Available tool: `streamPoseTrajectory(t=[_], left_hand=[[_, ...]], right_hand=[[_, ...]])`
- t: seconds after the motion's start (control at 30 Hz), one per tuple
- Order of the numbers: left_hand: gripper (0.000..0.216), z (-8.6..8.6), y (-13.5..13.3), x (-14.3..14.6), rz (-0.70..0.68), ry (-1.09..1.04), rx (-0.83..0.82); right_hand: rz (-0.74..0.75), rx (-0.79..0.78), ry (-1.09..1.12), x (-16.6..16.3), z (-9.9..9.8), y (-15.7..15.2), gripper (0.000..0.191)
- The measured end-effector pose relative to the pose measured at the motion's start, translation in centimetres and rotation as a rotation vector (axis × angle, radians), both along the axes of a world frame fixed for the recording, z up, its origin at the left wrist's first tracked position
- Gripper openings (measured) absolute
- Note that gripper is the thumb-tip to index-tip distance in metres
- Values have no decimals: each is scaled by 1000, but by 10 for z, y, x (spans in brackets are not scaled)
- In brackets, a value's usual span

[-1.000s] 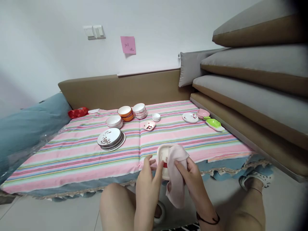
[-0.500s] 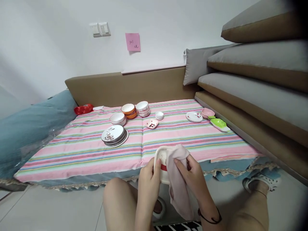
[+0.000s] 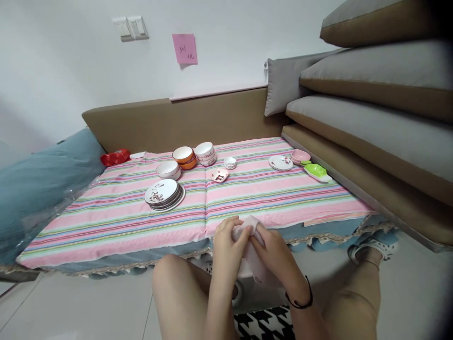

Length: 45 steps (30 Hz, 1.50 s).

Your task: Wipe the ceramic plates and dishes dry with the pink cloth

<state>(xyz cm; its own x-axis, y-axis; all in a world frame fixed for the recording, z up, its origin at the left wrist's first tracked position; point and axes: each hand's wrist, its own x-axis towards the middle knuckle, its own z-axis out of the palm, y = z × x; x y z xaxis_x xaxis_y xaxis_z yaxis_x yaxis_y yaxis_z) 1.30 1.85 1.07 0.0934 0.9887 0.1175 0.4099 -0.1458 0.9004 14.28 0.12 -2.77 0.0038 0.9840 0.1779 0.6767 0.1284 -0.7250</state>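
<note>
Over my lap, in front of the bed's edge, my left hand and my right hand are close together on a pale pink cloth. The left thumb presses the cloth's top near the right fingertips. The right fingers are closed round the cloth, whose loose end hangs beneath. A small sliver of a cream dish shows below the left hand; cloth and hands hide the rest. Beyond my hands, a shallow patterned bowl lies on the striped sheet.
Left of centre are stacked plates, white bowls and orange bowls. Small white dishes stand mid-sheet. Flowered plates, a pink bowl and a green dish lie right, beside piled cushions.
The cream dish with its red band, plainly visible before, is now mostly covered. My left hand has moved up onto the cloth, meeting the right. The view has shifted slightly.
</note>
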Motion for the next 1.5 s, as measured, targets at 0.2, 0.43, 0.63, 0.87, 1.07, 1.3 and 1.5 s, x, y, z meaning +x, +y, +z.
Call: streamPoseTrajectory(t=[0.2, 0.43, 0.63, 0.87, 1.07, 1.3, 1.5], left_hand=[[20, -3, 12, -4, 164, -40, 58], [27, -16, 19, -24, 193, -52, -14], [27, -19, 10, -19, 71, -225, 21], [11, -14, 4, -18, 59, -128, 98], [11, -24, 1, -7, 36, 120, 87], [6, -23, -3, 6, 110, 167, 228], [20, -19, -4, 3, 109, 209, 307]], right_hand=[[29, -40, 81, 0, 4, -2, 30], [18, -25, 308, 5, 5, 0, 34], [-79, -27, 357, 6, 2, 1, 28], [-203, 13, 340, 9, -6, 2, 24], [-205, 18, 256, 6, -2, 1, 30], [-187, 27, 229, -2, 6, -2, 28], [-226, -9, 241, 1, 6, -1, 27]])
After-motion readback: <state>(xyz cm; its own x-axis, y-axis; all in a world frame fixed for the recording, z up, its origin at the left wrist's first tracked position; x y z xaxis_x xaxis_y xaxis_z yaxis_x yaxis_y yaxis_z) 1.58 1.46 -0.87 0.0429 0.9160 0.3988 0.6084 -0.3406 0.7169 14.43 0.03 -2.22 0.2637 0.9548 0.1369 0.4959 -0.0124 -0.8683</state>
